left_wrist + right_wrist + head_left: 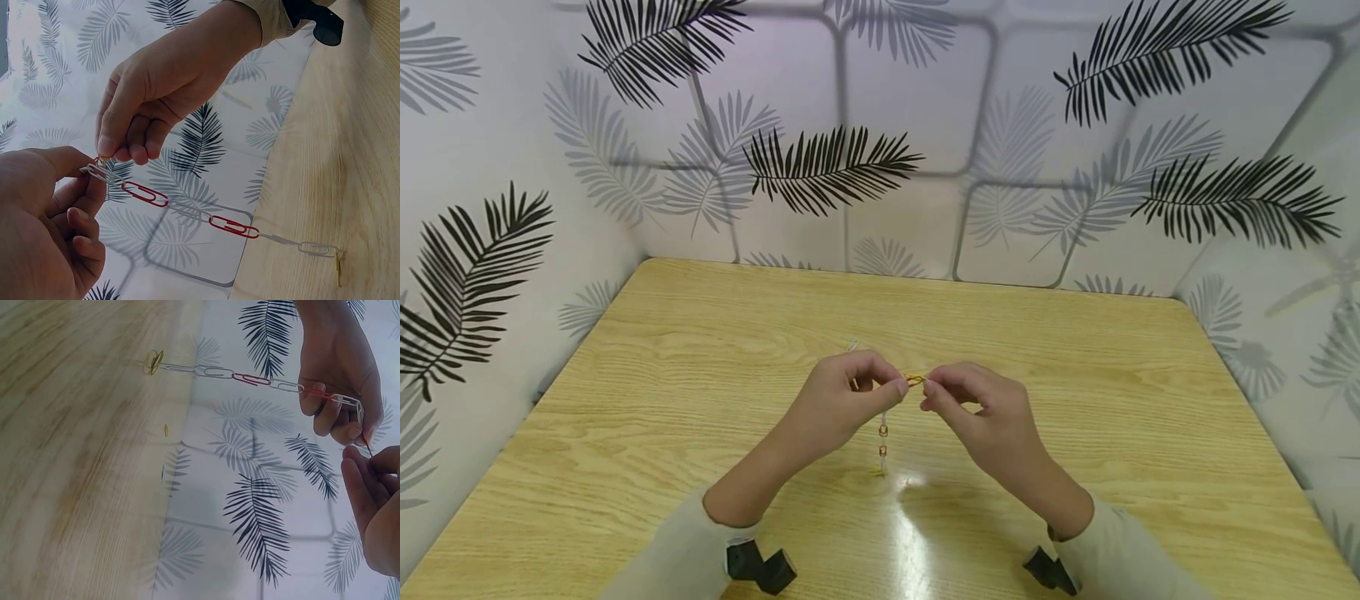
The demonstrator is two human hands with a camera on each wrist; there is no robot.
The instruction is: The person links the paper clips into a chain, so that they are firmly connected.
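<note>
A paper clip chain (145, 194) of white and red links hangs from my left hand (842, 396), whose thumb and index finger pinch its upper end. My right hand (988, 408) faces it closely and pinches a yellow paper clip (916, 380) between thumb and index finger. A red clip (367, 445) spans the small gap between the two hands in the right wrist view. At the chain's lower end, yellow clips (155, 362) show at the tabletop. Fingertips partly hide the uppermost links.
On the wooden table (700, 333), a whitish clip (852, 345) lies just beyond the left hand. The right wrist view shows a small loose yellow clip (166, 430) and a silver one (164, 474) near the edge. Leaf-patterned walls (910, 225) border the table.
</note>
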